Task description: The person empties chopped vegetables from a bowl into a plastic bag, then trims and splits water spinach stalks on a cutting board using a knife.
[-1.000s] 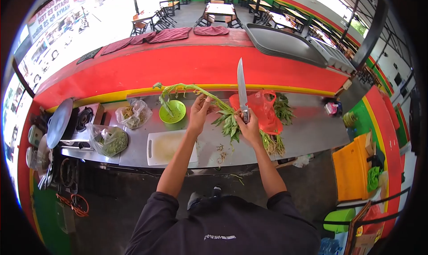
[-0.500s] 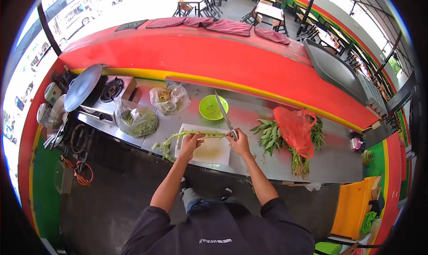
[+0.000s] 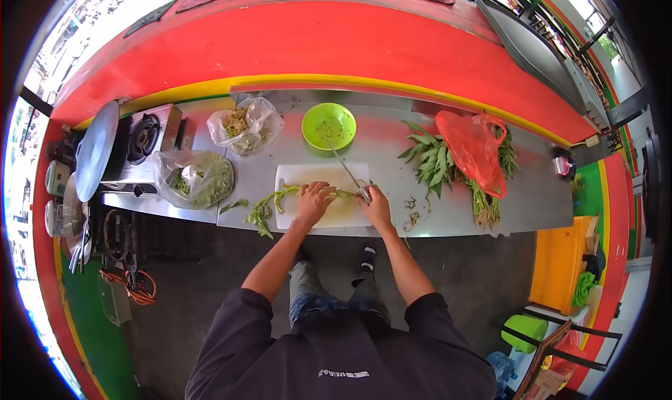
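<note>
My left hand (image 3: 315, 202) is closed over a bunch of green leafy stems (image 3: 263, 209), pressing it down at the white cutting board (image 3: 292, 176). The leafy end hangs off the board's left side onto the metal counter. In my right hand (image 3: 376, 208) is a kitchen knife (image 3: 342, 164), gripped by its handle, its blade slanting up and left towards the green bowl (image 3: 351, 128). The right fingers are close to the stems' right end; whether they also hold it I cannot tell. Small bits lie in the bowl.
Two clear plastic bags of greens, the near one (image 3: 199, 179) and the far one (image 3: 246, 125), stand at left by a gas stove (image 3: 145, 137). At right, leafy bunches (image 3: 427, 160) with roots lie under a red plastic bag (image 3: 470, 148). Trimmings (image 3: 411, 219) lie beside the board.
The view has tilted downward. The stems, held up above the board before, are now down at it. My left hand has turned palm down over them; my right hand still holds the knife.
</note>
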The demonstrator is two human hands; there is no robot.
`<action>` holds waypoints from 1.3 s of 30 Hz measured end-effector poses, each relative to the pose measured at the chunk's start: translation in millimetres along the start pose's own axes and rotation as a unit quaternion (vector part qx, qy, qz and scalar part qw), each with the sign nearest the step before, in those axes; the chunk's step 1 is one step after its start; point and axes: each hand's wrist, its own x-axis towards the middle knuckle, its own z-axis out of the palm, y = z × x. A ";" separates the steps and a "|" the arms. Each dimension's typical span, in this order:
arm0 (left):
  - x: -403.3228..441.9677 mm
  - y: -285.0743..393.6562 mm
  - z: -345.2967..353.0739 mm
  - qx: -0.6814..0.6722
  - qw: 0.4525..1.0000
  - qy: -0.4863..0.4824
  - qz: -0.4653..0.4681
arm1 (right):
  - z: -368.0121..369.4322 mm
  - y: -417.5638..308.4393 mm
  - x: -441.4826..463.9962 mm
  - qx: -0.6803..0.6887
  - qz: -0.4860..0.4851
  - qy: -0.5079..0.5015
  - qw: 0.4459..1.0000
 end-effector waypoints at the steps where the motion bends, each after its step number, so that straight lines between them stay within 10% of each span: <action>1: -4.3 -11.0 10.1 -0.034 0.998 -0.046 0.008 | -3.1 -3.7 -4.2 0.006 0.005 0.011 1.000; 8: -23.1 -6.9 25.7 -0.089 0.995 -0.036 -0.027 | -22.3 -39.3 -87.1 0.108 0.237 -0.057 0.964; 39: -14.7 -54.0 -17.8 -0.168 0.976 0.057 -0.123 | -14.1 -24.7 -118.1 0.075 0.217 -0.123 0.966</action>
